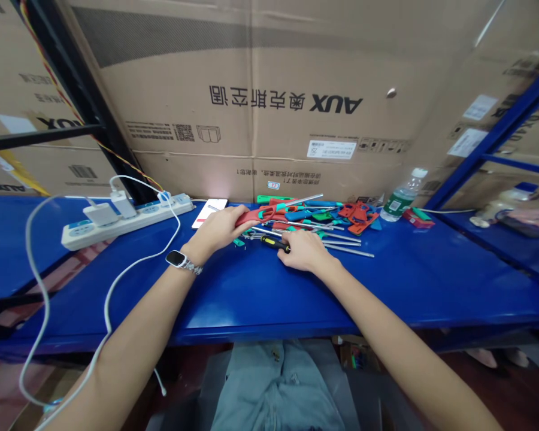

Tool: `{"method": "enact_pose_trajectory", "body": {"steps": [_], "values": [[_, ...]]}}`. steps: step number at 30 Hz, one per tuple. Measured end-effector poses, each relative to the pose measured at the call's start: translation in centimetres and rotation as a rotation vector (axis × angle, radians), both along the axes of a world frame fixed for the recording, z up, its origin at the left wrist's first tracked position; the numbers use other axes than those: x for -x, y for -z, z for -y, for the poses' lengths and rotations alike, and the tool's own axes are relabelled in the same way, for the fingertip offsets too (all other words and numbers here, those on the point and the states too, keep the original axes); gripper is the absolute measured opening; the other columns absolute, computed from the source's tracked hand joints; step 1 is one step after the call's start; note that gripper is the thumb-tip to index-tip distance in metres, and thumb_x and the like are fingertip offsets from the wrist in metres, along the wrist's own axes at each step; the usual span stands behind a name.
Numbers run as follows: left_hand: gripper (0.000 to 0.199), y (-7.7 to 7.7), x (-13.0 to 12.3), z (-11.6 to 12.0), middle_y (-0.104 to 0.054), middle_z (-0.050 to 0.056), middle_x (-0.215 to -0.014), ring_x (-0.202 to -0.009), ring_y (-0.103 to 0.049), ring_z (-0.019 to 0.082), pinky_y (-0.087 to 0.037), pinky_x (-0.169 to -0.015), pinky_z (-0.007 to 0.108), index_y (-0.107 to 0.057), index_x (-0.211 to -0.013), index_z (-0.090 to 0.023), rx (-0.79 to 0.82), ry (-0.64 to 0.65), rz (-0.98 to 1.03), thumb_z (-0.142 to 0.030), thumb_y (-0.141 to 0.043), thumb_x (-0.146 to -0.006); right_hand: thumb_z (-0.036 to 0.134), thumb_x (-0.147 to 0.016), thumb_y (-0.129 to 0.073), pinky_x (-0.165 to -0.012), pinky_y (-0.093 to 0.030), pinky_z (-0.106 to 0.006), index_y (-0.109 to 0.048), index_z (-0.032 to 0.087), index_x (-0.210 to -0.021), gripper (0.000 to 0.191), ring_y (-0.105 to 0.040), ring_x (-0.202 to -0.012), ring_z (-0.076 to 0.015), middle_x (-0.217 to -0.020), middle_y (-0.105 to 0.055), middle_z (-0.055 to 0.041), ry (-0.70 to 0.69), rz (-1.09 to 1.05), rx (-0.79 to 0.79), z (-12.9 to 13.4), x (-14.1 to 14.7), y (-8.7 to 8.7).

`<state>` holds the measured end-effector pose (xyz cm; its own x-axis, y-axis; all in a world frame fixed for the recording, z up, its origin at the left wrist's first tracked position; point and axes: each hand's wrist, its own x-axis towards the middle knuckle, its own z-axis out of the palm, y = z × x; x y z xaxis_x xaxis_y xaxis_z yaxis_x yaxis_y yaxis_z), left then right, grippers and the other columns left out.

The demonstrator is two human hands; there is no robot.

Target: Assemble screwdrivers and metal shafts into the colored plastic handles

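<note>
- Left hand (pixel 222 230), centre of the frame: fingers closed around the handle end of a red-and-teal plastic-handled tool with a slim metal rod (pixel 254 216). The rod points to the right and slightly up, over the pile.
- Right hand (pixel 309 250), just right of centre: thumb and fingers clamped on the right end of a black-and-yellow screwdriver-type handle (pixel 275 243). This handle lies near and below the red-and-teal tool; its far tip cannot be made out among the other rods.
- Both held items are at mid-frame, at the near left side of a heap of red, teal and blue handled tools with bare metal rods (pixel 341 243).
- Orange-red flat plastic pieces (pixel 357 214) sit at the right end of the heap.
- A pale flat phone with a bright screen (pixel 212 209) lies just beyond the left hand.
- Left wrist: a dark-faced watch on a pale link band (pixel 176 258).
- Left of frame: a long white plastic power strip with plugs (pixel 83 237) and a looping white cable (pixel 48 311).
- Right of centre: a clear plastic bottle with a green label (pixel 396 204), a small red box (pixel 417 219) just beside it.
- All of these items except part of the cable rest on a glossy blue tabletop (pixel 242 293).
- Behind, across the upper frame: a large brown cardboard carton with inverted AUX print (pixel 278 54).
</note>
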<state>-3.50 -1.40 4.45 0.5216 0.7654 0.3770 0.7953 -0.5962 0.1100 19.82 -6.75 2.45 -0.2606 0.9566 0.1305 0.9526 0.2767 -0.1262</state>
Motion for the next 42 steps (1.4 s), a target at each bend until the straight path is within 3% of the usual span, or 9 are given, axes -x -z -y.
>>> {"method": "enact_pose_trajectory", "body": {"steps": [8, 10, 15, 20, 22, 26, 31, 35, 42], "values": [[0.04, 0.5, -0.6, 0.4, -0.066, 0.009, -0.084, -0.071, -0.061, 0.024, -0.035, -0.06, 0.031, -0.054, -0.096, -0.018, 0.001, 0.062, 0.003, -0.054, -0.039, -0.103, 0.049, -0.083, -0.067, -0.079, -0.049, -0.04, -0.065, 0.018, -0.093, 0.032, -0.067, -0.1, -0.0319, -0.102, -0.073, -0.0131, -0.016, -0.127, -0.025, 0.0, -0.1, 0.0], [0.041, 0.7, -1.0, 0.6, -0.066, 0.01, -0.084, -0.071, -0.061, 0.025, -0.035, -0.06, 0.032, -0.054, -0.096, -0.018, -0.005, 0.072, -0.01, -0.055, -0.037, -0.104, 0.055, -0.082, -0.068, -0.082, -0.05, -0.04, -0.065, 0.018, -0.095, 0.04, -0.067, -0.097, -0.0296, -0.102, -0.072, -0.0131, -0.011, -0.358, -0.024, -0.6, -0.1, 0.4], [0.04, 1.1, -2.8, 1.8, -0.066, 0.011, -0.082, -0.067, -0.06, 0.024, -0.035, -0.058, 0.031, -0.055, -0.101, -0.017, -0.018, 0.092, 0.067, -0.053, -0.04, -0.103, 0.063, -0.093, -0.051, -0.088, -0.052, -0.035, -0.063, 0.019, -0.093, 0.045, -0.068, -0.096, -0.0217, -0.096, -0.073, -0.0073, -0.128, -1.221, -0.016, -2.3, 0.7, 1.1], [0.044, 1.6, -4.4, 3.0, -0.06, 0.005, -0.066, -0.06, -0.054, 0.018, -0.037, -0.06, 0.03, -0.058, -0.07, -0.019, -0.045, 0.382, 0.226, -0.049, -0.046, -0.1, 0.059, -0.09, -0.06, -0.08, -0.056, -0.033, -0.062, 0.021, -0.092, 0.038, -0.069, -0.081, -0.0192, -0.077, -0.069, -0.0021, -0.24, -1.65, 0.077, -2.2, 1.8, 0.6], [0.048, 1.8, -4.7, 3.2, -0.055, 0.002, -0.058, -0.055, -0.05, 0.015, -0.036, -0.059, 0.029, -0.056, -0.061, -0.019, -0.052, 0.433, 0.365, -0.042, -0.043, -0.102, 0.056, -0.088, -0.064, -0.064, -0.056, -0.03, -0.06, 0.022, -0.096, 0.035, -0.063, -0.061, -0.0154, -0.065, -0.063, 0.003, -0.271, -1.701, 0.209, -1.7, 1.8, 0.4], [0.046, 2.0, -5.0, 2.9, -0.044, -0.003, -0.051, -0.047, -0.039, 0.011, -0.029, -0.052, 0.027, -0.05, -0.06, -0.019, -0.042, 0.273, 0.741, -0.039, -0.047, -0.102, 0.06, -0.087, -0.064, -0.039, -0.045, -0.024, -0.056, 0.022, -0.097, 0.04, -0.045, -0.037, -0.0102, -0.053, -0.055, 0.0081, -0.233, -1.629, 0.397, -1.0, 1.7, 0.2], [0.034, 1.9, -5.4, 2.3, -0.059, 0.0, -0.072, -0.059, -0.05, 0.011, -0.04, -0.054, 0.024, -0.06, -0.083, -0.018, 0.24, 0.23, 1.01, -0.051, -0.06, -0.094, 0.056, -0.078, -0.077, -0.047, -0.051, -0.024, -0.058, 0.017, -0.083, 0.043, -0.056, -0.05, -0.0099, -0.067, -0.062, 0.0017, -0.282, -1.591, 0.553, -0.6, 1.9, 0.1], [0.043, 2.1, -5.6, 1.5, -0.054, -0.003, -0.067, -0.055, -0.05, 0.011, -0.042, -0.052, 0.024, -0.064, -0.093, -0.018, 0.434, 0.285, 1.178, -0.061, -0.065, -0.088, 0.051, -0.081, -0.076, -0.039, -0.037, -0.018, -0.059, 0.017, -0.089, 0.039, -0.044, -0.042, -0.0048, -0.065, -0.056, 0.0052, -0.31, -1.588, 0.702, -0.1, 1.7, -0.2], [0.045, 2.1, -5.3, 1.3, -0.056, 0.0, -0.068, -0.056, -0.053, 0.01, -0.045, -0.054, 0.024, -0.066, -0.082, -0.017, 0.664, 0.329, 1.272, -0.062, -0.066, -0.087, 0.054, -0.089, -0.068, -0.035, -0.031, -0.017, -0.059, 0.021, -0.097, 0.036, -0.035, -0.037, -0.0054, -0.057, -0.052, 0.0077, -0.255, -1.484, 0.779, 0.1, 1.3, -0.3]]}}
